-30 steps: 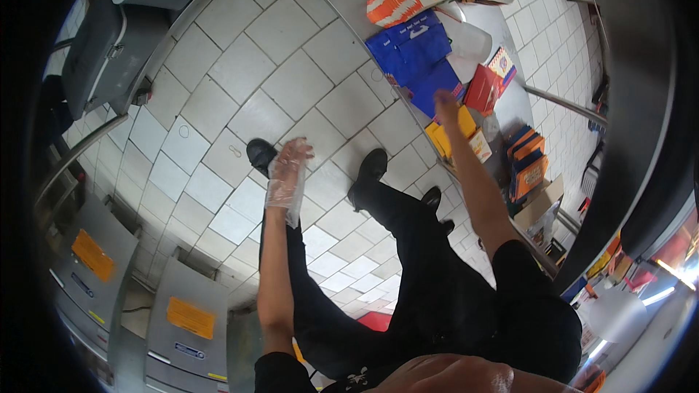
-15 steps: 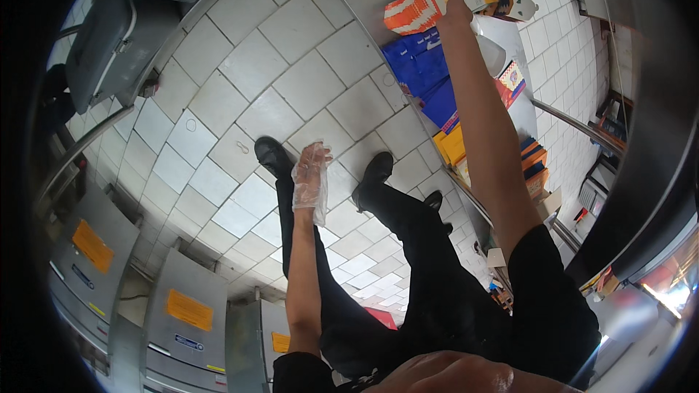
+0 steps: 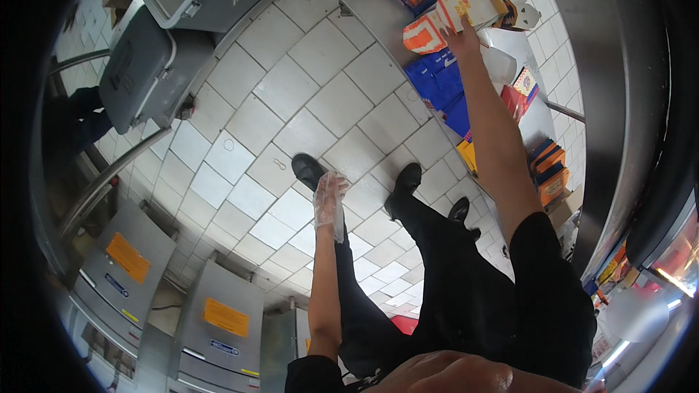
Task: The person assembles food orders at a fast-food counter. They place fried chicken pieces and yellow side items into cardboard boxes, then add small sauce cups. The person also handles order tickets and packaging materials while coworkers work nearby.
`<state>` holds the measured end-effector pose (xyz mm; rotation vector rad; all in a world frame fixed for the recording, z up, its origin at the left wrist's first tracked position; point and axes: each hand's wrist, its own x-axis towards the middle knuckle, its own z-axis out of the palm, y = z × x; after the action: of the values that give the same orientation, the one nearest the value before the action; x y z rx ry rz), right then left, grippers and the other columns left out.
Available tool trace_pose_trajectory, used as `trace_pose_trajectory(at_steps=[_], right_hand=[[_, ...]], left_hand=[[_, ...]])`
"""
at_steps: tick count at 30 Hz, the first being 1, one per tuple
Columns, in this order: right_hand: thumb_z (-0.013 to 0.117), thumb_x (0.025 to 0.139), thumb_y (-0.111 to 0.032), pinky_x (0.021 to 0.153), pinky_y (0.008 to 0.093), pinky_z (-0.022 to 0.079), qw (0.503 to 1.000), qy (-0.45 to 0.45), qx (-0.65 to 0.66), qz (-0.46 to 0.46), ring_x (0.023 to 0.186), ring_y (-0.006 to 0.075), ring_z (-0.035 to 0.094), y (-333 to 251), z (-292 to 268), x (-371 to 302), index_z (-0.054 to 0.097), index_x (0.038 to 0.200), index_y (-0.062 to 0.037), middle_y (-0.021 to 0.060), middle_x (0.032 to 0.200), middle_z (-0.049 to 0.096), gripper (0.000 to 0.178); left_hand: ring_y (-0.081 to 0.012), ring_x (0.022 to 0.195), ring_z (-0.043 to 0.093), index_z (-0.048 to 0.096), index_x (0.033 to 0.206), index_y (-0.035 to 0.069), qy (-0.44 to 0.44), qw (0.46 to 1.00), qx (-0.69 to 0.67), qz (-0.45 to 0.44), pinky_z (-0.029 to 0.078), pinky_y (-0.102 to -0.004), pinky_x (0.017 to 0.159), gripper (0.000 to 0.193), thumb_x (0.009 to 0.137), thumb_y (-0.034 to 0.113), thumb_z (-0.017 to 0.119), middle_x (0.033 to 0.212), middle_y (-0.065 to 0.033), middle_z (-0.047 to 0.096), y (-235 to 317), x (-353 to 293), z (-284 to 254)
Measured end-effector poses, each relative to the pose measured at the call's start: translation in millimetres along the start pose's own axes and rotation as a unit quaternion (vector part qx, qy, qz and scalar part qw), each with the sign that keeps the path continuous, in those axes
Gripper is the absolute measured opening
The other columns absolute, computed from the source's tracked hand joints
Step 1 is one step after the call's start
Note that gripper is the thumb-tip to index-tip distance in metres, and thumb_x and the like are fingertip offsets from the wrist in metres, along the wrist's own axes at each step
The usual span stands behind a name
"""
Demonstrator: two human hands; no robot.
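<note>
Our right hand [image 3: 463, 40] is on the cartons [image 3: 424, 35], fingers spread; we can't tell if gripping. Cartons lie on the counter [image 3: 373, 11] beside blue packs [image 3: 437, 74]. Our gloved left hand [image 3: 331, 189] hangs loosely half-curled.

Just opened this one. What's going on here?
A person's bare right hand is on the orange and white cartons on a metal counter; whether it grips them is unclear. The left hand, in a clear glove, hangs over the floor, apparently with nothing in it. Blue packaging lies on the counter beside the cartons.
</note>
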<state>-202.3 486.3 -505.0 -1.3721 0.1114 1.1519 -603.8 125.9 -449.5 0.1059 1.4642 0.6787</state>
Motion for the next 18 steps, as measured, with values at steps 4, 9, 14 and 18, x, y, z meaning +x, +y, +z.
trace_pose_trajectory(at_steps=[4,9,14,18], right_hand=[[0.065,0.099,-0.030,0.101,0.0424,0.047,0.995,-0.063,-0.070,-0.034,0.121,0.0234,0.056,-4.8,9.2,-55.0,0.053,0.136,-0.0159,0.0044,0.129,0.058,0.041],[0.068,0.094,-0.027,0.100,0.0356,0.045,0.932,-0.056,-0.340,-0.112,0.115,0.0188,0.058,-2.5,-15.8,-229.6,0.053,0.138,-0.0070,0.0094,0.125,0.063,0.051],[0.046,0.105,-0.048,0.110,0.0389,0.041,0.900,-0.293,-0.200,0.254,0.133,0.0209,0.052,-58.1,-55.0,-475.2,0.045,0.148,-0.0053,0.0103,0.142,0.058,0.060],[0.061,0.098,-0.047,0.098,0.0391,0.047,0.933,-0.269,-0.163,0.172,0.121,0.0233,0.062,-123.1,-67.4,-594.3,0.052,0.141,-0.0018,0.0121,0.128,0.067,0.063]], left_hand=[[-0.0133,0.089,0.065,0.060,0.126,0.009,0.006,0.999,0.043,0.012,0.051,-0.0275,0.076,0.043,0.100,0.044,0.062,0.105,-0.0055,0.070,19.5,-28.3,-9.2],[-0.0267,0.104,0.064,0.038,0.151,0.006,0.015,0.947,0.255,0.194,0.052,-0.0381,0.092,0.061,0.100,0.029,0.062,0.135,-0.0189,0.056,82.1,-100.0,5.6],[-0.0490,0.145,0.024,0.026,0.156,0.009,-0.062,0.720,0.498,0.480,0.028,-0.0554,0.117,0.103,0.076,0.040,0.083,0.159,-0.0326,0.020,173.7,-196.3,31.0],[-0.0305,0.120,0.060,0.069,0.116,0.007,-0.356,0.857,0.324,0.184,0.046,-0.0396,0.105,0.040,0.082,0.025,0.080,0.121,-0.0169,0.066,227.0,-264.1,53.6]])
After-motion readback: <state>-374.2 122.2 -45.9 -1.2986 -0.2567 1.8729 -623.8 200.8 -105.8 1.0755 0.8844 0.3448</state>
